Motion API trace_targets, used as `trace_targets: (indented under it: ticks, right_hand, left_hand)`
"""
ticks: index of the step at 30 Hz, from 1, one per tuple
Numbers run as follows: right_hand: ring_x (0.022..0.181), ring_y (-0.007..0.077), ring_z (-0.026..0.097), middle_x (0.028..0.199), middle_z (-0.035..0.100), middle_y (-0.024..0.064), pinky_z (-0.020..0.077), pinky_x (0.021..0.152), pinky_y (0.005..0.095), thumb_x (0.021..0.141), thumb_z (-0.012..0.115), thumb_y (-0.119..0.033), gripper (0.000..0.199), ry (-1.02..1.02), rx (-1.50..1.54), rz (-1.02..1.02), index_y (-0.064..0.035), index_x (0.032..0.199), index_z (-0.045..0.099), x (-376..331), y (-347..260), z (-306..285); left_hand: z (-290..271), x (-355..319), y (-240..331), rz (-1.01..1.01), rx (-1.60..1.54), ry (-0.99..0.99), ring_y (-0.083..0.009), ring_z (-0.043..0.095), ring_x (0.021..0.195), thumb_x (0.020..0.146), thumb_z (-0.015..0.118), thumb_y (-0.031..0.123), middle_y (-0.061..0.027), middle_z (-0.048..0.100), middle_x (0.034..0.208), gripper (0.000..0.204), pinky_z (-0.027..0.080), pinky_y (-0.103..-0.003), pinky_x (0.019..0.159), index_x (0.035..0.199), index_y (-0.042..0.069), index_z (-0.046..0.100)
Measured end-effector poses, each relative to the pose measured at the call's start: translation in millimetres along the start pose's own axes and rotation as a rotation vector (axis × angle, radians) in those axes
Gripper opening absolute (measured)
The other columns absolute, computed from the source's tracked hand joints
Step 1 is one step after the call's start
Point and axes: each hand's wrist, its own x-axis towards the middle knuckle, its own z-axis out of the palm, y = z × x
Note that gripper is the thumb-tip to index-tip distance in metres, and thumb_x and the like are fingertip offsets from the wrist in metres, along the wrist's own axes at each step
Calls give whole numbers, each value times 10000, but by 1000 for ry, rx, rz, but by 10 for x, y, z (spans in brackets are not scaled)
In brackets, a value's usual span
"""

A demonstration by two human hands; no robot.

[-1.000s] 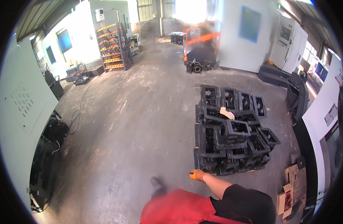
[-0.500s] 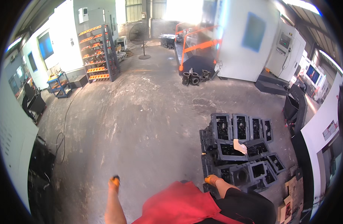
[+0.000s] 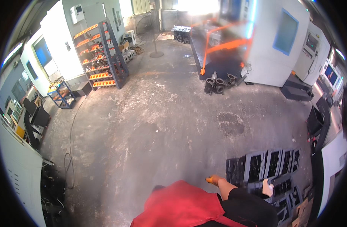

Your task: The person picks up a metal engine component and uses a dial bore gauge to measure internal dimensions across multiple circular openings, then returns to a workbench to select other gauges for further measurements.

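My right hand (image 3: 214, 179), in an orange glove with dark fingertips, hangs at my right side above the floor. Its fingers look loosely curled together, and I see nothing held in them. Closest to it are the dark, box-shaped metal castings (image 3: 255, 167) laid in rows on the floor to the right, with a gap between hand and castings. A pale torn piece of cardboard (image 3: 267, 188) lies on top of them. My left hand is out of view.
Grey concrete floor (image 3: 154, 140) stretches ahead. Round dark castings (image 3: 218, 86) stand by an orange railing (image 3: 226, 46). Left are a tool rack (image 3: 101, 56), a blue cart (image 3: 62, 94) and a floor cable (image 3: 70, 130). A standing fan (image 3: 145, 27) is farther back; large white machines (image 3: 283, 49) flank the floor.
The view has moved forward past the casting rows, which now sit lower and farther right. My right hand has come away from beside them. My left hand has dropped out of view.
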Motion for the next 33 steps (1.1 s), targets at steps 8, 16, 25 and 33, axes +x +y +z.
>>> trace_targets:
  ticks: [8,16,25,33]
  right_hand:
    - [935,311,700,1044,729,197,518,845,395,875,566,-513,498,120,18,-35,-91,1059,755,1800,-2104,-2259]
    - [1041,331,688,1105,730,178,504,933,410,881,539,-460,481,55,-67,124,-113,1135,754,3240,-2627,-3358]
    - [1155,364,649,1166,703,214,490,987,442,868,558,-413,455,115,-104,208,-67,1090,753,5444,-3785,-4835]
    - [1096,428,646,1126,700,233,505,926,467,876,572,-467,477,77,-66,-54,-77,1095,736,7347,-6195,-7238]
  left_hand:
    - [-307,1674,2098,-66,39,-105,-255,674,942,939,549,200,-152,706,1043,258,546,-387,803,1020,21,716]
    - [-1732,3776,5912,333,-319,-77,-295,712,944,947,505,254,-178,754,979,362,556,-441,815,1011,-13,741]
    - [-3366,4400,10719,926,-553,97,-139,640,670,1020,484,236,-84,732,857,273,468,-273,581,1103,69,683]
    - [-2933,5706,9920,-21,-85,-32,-289,681,995,969,547,209,-115,701,1173,248,557,-434,817,1138,83,679]
